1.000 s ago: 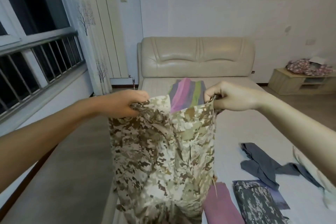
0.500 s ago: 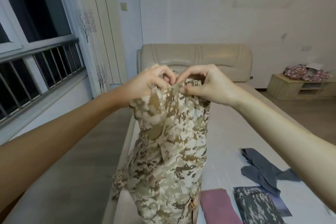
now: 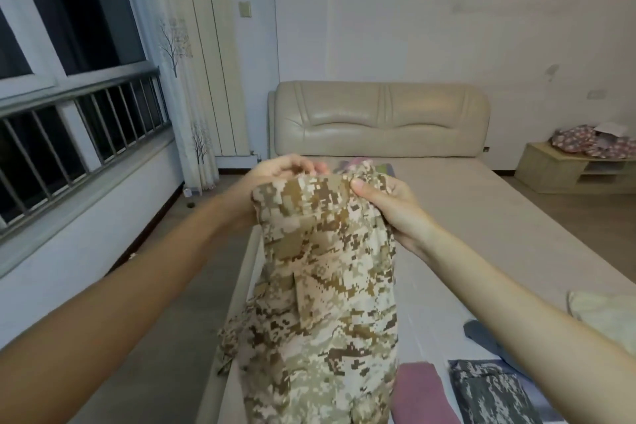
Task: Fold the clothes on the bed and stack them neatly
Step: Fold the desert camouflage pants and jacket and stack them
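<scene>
Tan desert-camouflage trousers (image 3: pixel 327 286) hang in front of me above the left edge of the bed (image 3: pixel 499 234), doubled lengthwise. My left hand (image 3: pixel 285 170) grips the top edge from behind. My right hand (image 3: pixel 385 203) pinches the same top edge from the right, thumb on the front. The two hands are close together. The lower part of the garment drops out of the frame. A striped purple and green cloth (image 3: pixel 358 165) peeks out just behind the hands.
A folded pink garment (image 3: pixel 423 392) and a folded grey camouflage garment (image 3: pixel 488 392) lie at the bed's near end. A loose grey garment (image 3: pixel 481 337) and a cream cloth (image 3: pixel 602 313) lie to the right. Beige headboard (image 3: pixel 378 117) behind; wooden cabinet (image 3: pixel 571 165) far right; window railing (image 3: pixel 86 127) left.
My hands, spread apart holding the waistband a second ago, have come together, folding the trousers in half lengthwise. They have since dropped slightly lower in view.
</scene>
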Motion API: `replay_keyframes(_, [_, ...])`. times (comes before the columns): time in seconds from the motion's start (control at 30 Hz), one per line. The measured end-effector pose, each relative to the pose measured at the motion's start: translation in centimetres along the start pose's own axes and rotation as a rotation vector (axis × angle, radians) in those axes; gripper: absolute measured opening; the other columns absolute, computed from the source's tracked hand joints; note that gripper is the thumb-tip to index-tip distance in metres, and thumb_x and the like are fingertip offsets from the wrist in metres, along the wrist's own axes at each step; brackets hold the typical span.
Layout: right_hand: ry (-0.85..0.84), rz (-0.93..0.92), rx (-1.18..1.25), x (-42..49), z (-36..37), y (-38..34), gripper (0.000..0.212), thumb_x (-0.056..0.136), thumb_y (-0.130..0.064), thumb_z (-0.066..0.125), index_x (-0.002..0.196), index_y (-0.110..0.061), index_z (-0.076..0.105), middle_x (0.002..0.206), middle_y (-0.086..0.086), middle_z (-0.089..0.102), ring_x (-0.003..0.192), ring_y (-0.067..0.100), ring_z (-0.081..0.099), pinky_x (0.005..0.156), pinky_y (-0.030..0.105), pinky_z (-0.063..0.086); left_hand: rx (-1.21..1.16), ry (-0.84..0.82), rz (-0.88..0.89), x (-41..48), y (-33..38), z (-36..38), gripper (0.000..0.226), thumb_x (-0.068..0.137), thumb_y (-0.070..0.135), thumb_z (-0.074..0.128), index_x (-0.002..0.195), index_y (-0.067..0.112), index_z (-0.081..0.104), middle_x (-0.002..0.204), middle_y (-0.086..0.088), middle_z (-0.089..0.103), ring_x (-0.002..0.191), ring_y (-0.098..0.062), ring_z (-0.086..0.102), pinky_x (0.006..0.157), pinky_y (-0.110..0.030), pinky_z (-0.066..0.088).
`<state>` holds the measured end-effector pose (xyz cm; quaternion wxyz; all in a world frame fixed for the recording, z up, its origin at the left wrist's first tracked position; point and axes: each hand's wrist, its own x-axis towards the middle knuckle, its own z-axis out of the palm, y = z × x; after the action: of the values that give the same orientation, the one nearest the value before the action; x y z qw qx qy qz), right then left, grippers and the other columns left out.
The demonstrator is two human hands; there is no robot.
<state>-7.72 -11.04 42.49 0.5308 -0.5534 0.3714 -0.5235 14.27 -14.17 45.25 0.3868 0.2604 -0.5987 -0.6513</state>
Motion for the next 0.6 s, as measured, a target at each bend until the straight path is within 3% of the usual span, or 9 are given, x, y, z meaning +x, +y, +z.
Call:
replay_keyframes(0.07, [0.107,-0.025,0.082,0.2,-0.4,0.1,0.021,0.076,-0.028,0.072,0.092,-0.015,0.071,0.095,0.009,0.075,0.089,0.02,0.071,0.072,0.026,0.058,-0.095,0.133,0.022,-1.2,-1.1,-2.0,0.038,0.081,0.037,0.064,0.117,0.023,0.061,0.126,-0.004,0.062,0.114,-0.02,0.061,0.085,-0.028,0.053])
replay_keyframes(0.13, [0.148,-0.023,0.102,0.8,-0.9,-0.2,0.018,0.083,-0.024,0.068,0.097,-0.012,0.068,0.097,0.009,0.074,0.091,0.022,0.071,0.072,0.027,0.058,0.111,0.147,0.002,-2.2,-2.8,-2.7,0.07,0.084,0.066,0.044,0.138,0.021,0.042,0.141,-0.007,0.049,0.127,-0.024,0.05,0.105,-0.03,0.04])
replay_keyframes(0.17, [0.16,-0.023,0.096,1.0,-0.8,-0.4,0.018,0.085,-0.023,0.068,0.099,-0.011,0.067,0.098,0.009,0.074,0.091,0.022,0.071,0.071,0.027,0.058,0.26,0.139,0.029,-2.4,-3.8,-2.7,0.075,0.083,0.069,0.041,0.139,0.02,0.04,0.14,-0.006,0.05,0.126,-0.024,0.05,0.108,-0.029,0.037])
replay_keyframes(0.27, [0.169,-0.06,0.09,1.5,0.1,-1.1,0.026,0.084,-0.022,0.069,0.105,-0.006,0.065,0.098,0.01,0.074,0.091,0.022,0.071,0.072,0.028,0.058,0.382,0.173,0.019,-2.4,-4.4,-0.9,0.058,0.062,0.051,0.08,0.112,0.034,0.057,0.106,0.019,0.069,0.098,-0.002,0.066,0.073,-0.014,0.052])
replay_keyframes(0.33, [0.148,-0.086,0.087,1.7,0.2,-1.3,0.035,0.081,-0.025,0.073,0.11,-0.009,0.062,0.1,0.008,0.074,0.094,0.022,0.07,0.074,0.028,0.058,0.401,0.338,0.12,-1.9,-4.4,-0.3,0.047,0.055,0.043,0.081,0.096,0.031,0.062,0.085,0.028,0.07,0.081,0.008,0.066,0.06,-0.006,0.048])
replay_keyframes(0.4, [0.063,-0.096,-0.041,1.3,-1.2,-1.4,0.053,0.07,-0.031,0.079,0.116,-0.021,0.055,0.109,0.001,0.071,0.101,0.018,0.068,0.081,0.027,0.056,0.36,0.46,0.183,-1.4,-4.3,0.0,0.04,0.06,0.037,0.08,0.095,0.029,0.062,0.079,0.03,0.069,0.077,0.011,0.065,0.056,-0.004,0.047])
replay_keyframes(0.47, [-0.09,-0.008,-0.372,0.4,-2.7,-0.9,0.067,0.067,-0.03,0.083,0.124,-0.026,0.049,0.117,-0.007,0.066,0.107,0.007,0.064,0.093,0.027,0.052,0.319,0.529,0.205,-1.1,-4.5,0.5,0.037,0.068,0.029,0.081,0.098,0.028,0.059,0.082,0.026,0.069,0.08,0.008,0.066,0.059,-0.008,0.05])
replay_keyframes(0.53, [-0.155,0.051,-0.537,-0.5,-3.9,0.1,0.049,0.076,-0.021,0.077,0.119,-0.026,0.053,0.113,-0.016,0.065,0.102,-0.003,0.063,0.095,0.025,0.05,0.294,0.551,0.219,-0.7,-4.6,1.2,0.04,0.07,0.027,0.081,0.103,0.03,0.058,0.095,0.019,0.069,0.089,0.001,0.067,0.07,-0.017,0.054])
replay_keyframes(0.6, [-0.077,-0.01,-0.41,-0.9,-4.5,0.6,0.03,0.085,-0.011,0.067,0.111,-0.022,0.058,0.112,-0.008,0.067,0.1,0.002,0.065,0.091,0.023,0.052,0.265,0.522,0.259,-0.4,-4.1,1.3,0.044,0.067,0.032,0.083,0.104,0.035,0.058,0.1,0.017,0.07,0.093,-0.003,0.067,0.075,-0.023,0.055])
